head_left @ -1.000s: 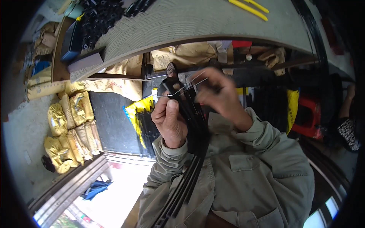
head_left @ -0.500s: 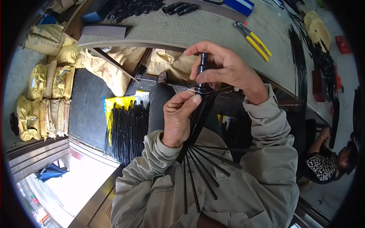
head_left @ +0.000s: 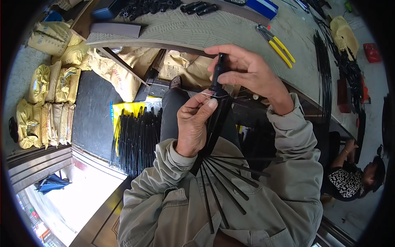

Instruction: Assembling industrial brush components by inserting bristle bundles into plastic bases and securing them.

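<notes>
At the centre of the frame, the right hand [head_left: 247,70] has its grip closed around a black hub [head_left: 219,72] while the left hand [head_left: 193,123] pinches the fanned black ribs [head_left: 230,181] below it.

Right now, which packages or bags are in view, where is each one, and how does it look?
Yellow sacks: stacked on the floor at the left, plump, printed.
Tan sacks: under the workbench edge, crumpled, printed.
Blue box: on the workbench, top centre, flat and rectangular.
Yellow bag: on the floor under a bundle of black rods, flat.
</notes>
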Demonstrator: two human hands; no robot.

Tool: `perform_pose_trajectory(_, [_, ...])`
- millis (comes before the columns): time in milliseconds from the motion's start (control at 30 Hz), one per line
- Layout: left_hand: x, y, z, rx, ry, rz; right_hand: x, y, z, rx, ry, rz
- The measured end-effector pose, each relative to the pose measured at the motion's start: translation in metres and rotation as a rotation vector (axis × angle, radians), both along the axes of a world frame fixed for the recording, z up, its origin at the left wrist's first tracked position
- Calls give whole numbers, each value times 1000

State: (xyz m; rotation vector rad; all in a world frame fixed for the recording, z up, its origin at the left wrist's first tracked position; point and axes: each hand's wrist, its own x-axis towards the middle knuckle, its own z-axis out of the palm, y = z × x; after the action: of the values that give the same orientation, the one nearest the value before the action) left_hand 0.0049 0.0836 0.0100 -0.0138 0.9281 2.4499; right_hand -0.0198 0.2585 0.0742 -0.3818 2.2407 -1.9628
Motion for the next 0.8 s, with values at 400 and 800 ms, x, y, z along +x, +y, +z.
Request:
perform_pose_trajectory(400, [-2, 4, 3, -19, -66, 20, 5, -16, 16, 306, 59, -116])
perform_pose_trajectory(800, [-3, 1, -3, 2, -27, 49, -2, -23, 7, 183, 169, -74])
